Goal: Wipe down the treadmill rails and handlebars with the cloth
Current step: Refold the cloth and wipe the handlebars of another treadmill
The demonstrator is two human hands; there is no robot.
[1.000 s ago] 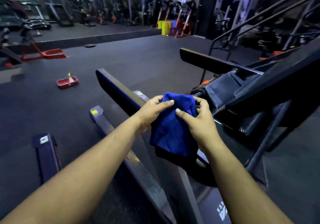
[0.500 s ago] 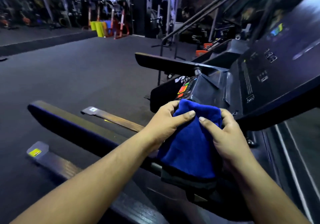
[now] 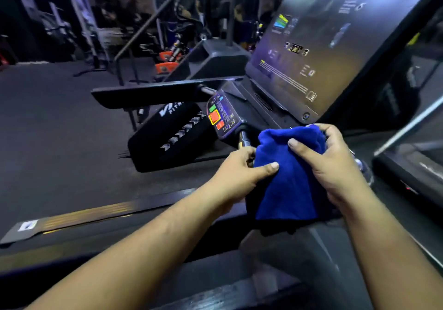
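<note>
A blue cloth is bunched over the treadmill's handlebar, just below the console. My left hand grips the cloth's left side, thumb pressed across its front. My right hand holds the right side and top, fingers curled over the upper edge. A short metal stub of the handlebar shows between the cloth and a small control pad with green, orange and red buttons. A dark flat side rail sticks out to the left beyond the pad. The bar under the cloth is hidden.
The large tilted console screen rises at the upper right. A black motor cover with white lettering lies left of the pad. A neighbouring treadmill's foot rail runs across the lower left. Gym racks and a stair rail stand behind.
My view has swung right and closer to the console, which now fills the upper right. Both hands have stayed on the cloth, sliding with it along the handlebar toward the console.
</note>
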